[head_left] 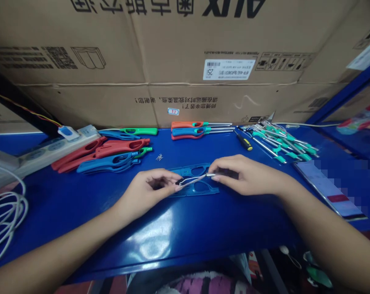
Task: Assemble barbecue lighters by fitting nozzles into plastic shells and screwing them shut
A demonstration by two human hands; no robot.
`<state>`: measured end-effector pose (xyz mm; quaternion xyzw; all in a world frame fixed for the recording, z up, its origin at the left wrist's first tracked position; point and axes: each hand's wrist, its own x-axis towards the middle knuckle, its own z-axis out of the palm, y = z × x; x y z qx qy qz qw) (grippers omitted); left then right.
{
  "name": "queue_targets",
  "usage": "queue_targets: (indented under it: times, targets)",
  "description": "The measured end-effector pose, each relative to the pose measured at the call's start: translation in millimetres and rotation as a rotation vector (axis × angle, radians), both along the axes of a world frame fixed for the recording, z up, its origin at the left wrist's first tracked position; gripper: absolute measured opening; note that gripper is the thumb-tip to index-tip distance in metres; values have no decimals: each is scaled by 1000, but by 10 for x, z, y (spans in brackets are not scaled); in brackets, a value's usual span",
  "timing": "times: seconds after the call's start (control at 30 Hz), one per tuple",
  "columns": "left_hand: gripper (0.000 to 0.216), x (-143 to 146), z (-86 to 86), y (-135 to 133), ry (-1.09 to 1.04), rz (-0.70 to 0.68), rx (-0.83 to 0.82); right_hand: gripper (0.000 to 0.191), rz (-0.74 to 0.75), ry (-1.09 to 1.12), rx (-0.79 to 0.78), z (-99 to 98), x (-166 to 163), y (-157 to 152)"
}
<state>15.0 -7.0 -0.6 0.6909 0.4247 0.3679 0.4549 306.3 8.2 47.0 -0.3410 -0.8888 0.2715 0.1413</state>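
Note:
A blue plastic lighter-handle shell (200,188) lies flat on the blue table (160,232) in the middle. Over it, my left hand (151,191) pinches the black end of a thin metal tube with a white wire (192,180). My right hand (244,175) pinches the other, metal end of the same part. Both hands rest on the table, fingertips almost meeting above the shell.
Red, blue and green handle shells (105,154) are piled at the back left, assembled lighters (197,130) at the back centre, several metal tubes with green tips (279,143) and a screwdriver (243,141) at the back right. A power strip (40,153), white cables, cardboard boxes and a phone (328,188) surround them.

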Motion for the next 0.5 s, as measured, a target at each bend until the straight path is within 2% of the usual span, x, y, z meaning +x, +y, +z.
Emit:
queue_targets:
  times: [0.23,0.33,0.5]
  targets:
    - [16,23,-21,-44,255,-109,349,12,62,-154,-217,91,89,6]
    - [19,40,-49,-70,284,-145,434,16,80,-165,-216,86,107,4]
    - [23,61,-76,-90,303,-164,489,6,40,-234,-202,39,105,14]
